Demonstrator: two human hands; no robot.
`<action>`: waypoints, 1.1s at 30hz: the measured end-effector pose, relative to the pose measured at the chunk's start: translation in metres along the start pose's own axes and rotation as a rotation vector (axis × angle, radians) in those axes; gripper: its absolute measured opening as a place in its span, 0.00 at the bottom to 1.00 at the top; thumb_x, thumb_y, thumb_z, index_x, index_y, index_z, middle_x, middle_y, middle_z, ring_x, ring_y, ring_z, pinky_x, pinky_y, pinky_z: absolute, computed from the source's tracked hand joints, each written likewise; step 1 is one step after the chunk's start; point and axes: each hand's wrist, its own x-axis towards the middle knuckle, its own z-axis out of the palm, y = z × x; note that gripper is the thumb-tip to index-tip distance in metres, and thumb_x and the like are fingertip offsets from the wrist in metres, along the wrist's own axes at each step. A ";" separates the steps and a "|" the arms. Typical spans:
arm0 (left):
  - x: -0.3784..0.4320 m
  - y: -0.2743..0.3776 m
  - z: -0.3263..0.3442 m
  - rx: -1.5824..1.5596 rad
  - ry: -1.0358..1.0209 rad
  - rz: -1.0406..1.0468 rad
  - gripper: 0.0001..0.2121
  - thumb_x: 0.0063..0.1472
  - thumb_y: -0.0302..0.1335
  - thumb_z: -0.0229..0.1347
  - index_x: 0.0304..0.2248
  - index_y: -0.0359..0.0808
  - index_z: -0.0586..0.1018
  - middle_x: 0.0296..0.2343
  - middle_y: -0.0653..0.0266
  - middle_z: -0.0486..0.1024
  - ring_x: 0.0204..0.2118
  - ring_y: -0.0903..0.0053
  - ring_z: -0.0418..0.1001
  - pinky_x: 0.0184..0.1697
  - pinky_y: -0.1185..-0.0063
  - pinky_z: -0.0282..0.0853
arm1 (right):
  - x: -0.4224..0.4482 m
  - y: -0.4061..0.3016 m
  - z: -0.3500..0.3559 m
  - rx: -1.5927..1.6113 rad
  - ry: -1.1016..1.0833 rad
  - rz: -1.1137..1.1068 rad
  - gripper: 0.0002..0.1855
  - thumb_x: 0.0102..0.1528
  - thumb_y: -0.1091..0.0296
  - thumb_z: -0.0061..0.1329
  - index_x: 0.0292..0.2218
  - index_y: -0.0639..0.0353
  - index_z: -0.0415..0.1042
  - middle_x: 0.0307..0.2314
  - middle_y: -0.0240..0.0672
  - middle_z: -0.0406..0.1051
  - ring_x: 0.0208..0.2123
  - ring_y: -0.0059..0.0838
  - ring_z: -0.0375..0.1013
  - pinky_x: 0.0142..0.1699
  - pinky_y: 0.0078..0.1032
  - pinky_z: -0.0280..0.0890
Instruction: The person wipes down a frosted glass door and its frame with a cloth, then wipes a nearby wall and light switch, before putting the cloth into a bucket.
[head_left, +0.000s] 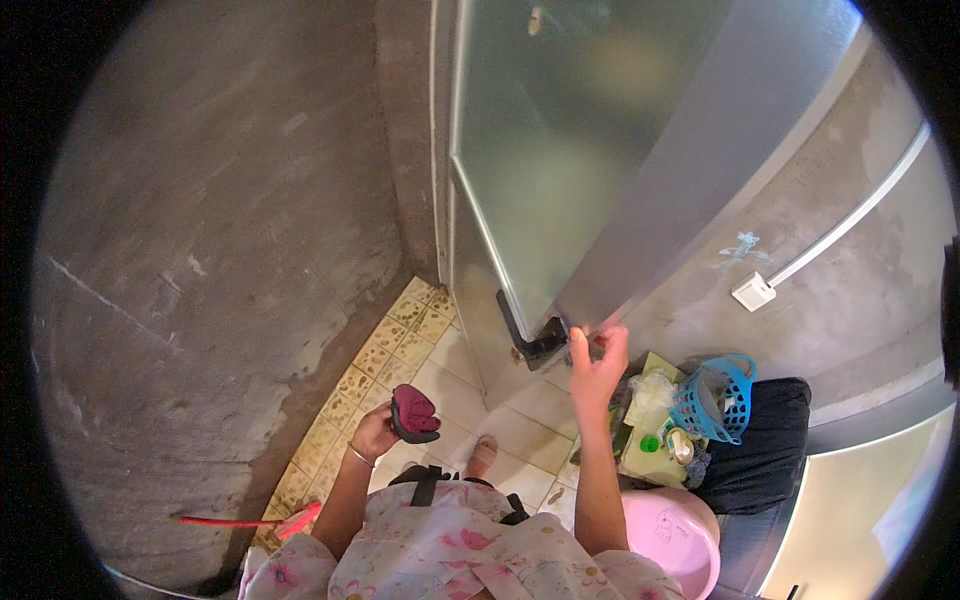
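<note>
My left hand (377, 433) holds a folded dark red and black fabric item (414, 414), perhaps a glove or a shoe, above the tiled floor. In front of me and to the right, my right hand (598, 356) has its thumb and fingers around the edge of a door with a frosted glass pane (555, 165). Just left of those fingers is the black door handle and latch (541, 346). The door stands at an angle to its frame. My right palm and part of the grip are hidden.
A bare plastered wall (225, 225) rises at left, with a red-handled tool (232, 521) low beside it. At right are a blue perforated basket (712, 399), a black cloth (761, 442), a pink basin (671, 532) and a white wall box (753, 291).
</note>
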 end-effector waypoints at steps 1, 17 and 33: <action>-0.005 0.001 -0.006 -0.008 0.002 -0.001 0.14 0.54 0.23 0.41 0.42 0.33 0.65 0.35 0.62 0.69 0.36 0.73 0.68 0.44 0.74 0.62 | -0.006 -0.008 0.003 -0.003 -0.008 -0.002 0.19 0.38 0.71 0.55 0.23 0.62 0.54 0.21 0.37 0.55 0.23 0.30 0.56 0.29 0.22 0.55; -0.143 0.016 -0.136 -0.167 0.166 0.226 0.10 0.54 0.24 0.42 0.35 0.30 0.69 0.28 0.59 0.71 0.30 0.72 0.70 0.37 0.74 0.67 | -0.104 -0.156 0.128 -0.006 -0.266 -0.057 0.24 0.36 0.65 0.58 0.29 0.63 0.57 0.24 0.36 0.58 0.27 0.29 0.58 0.34 0.24 0.56; -0.179 -0.003 -0.169 -0.288 0.400 0.386 0.12 0.55 0.20 0.39 0.39 0.32 0.66 0.31 0.60 0.70 0.31 0.72 0.71 0.36 0.74 0.69 | -0.136 -0.177 0.253 0.100 -0.839 -0.444 0.28 0.47 0.59 0.47 0.43 0.72 0.55 0.35 0.50 0.61 0.39 0.46 0.60 0.44 0.33 0.54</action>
